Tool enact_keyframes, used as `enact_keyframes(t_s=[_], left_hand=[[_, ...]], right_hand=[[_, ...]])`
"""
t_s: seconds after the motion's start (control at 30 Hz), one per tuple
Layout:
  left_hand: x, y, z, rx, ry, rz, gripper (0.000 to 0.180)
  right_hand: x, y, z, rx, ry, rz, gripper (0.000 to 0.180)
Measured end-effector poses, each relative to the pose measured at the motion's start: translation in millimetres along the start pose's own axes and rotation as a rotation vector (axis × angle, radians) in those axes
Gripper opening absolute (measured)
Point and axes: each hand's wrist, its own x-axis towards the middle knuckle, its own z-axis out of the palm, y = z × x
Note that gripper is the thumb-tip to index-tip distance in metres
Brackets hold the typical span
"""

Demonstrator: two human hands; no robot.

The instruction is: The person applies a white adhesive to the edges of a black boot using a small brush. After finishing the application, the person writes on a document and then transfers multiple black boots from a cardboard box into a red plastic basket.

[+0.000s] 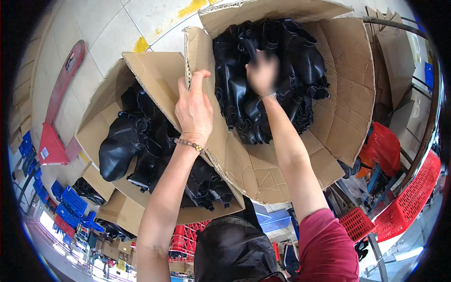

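Note:
My left hand (195,113) is closed over the upright cardboard flap (191,58) between two open boxes, its fingers bent round the edge. A beaded bracelet circles that wrist. My right hand (263,73) reaches into the right-hand cardboard box (340,84) and lies against a pile of glossy black shoe uppers (300,49). Blur hides its fingers, so I cannot make out whether they grip one. More black shoe uppers (123,145) fill the left-hand cardboard box (155,66), beneath my left forearm.
A red metal handle with a wedge-shaped base (52,143) stands on the tiled floor (112,28) at left. Red plastic baskets (404,202) and a red plastic bag (383,148) are at right, beside a curved metal rail (420,141). Blue bins (71,202) stand at lower left.

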Motion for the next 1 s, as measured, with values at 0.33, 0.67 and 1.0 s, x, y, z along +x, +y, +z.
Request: enact_keyframes(t_s=[0.33,0.67,1.0], left_hand=[[-1.9,-1.6,1.3,-0.038,0.014,-0.004,0.053],[-3.3,-0.8,0.9,-0.045,0.029,0.013,0.053],[-1.7,-2.5,1.4,-0.034,0.034,0.007,0.051]], right_hand=[[10.2,45.2,-94.9,0.261,0.727,-0.070,0.065],[80.9,71.6,-145.4,0.102,0.524,-0.082,0.056],[48.4,35.0,-113.3,0.644,0.673,-0.240,0.055]])
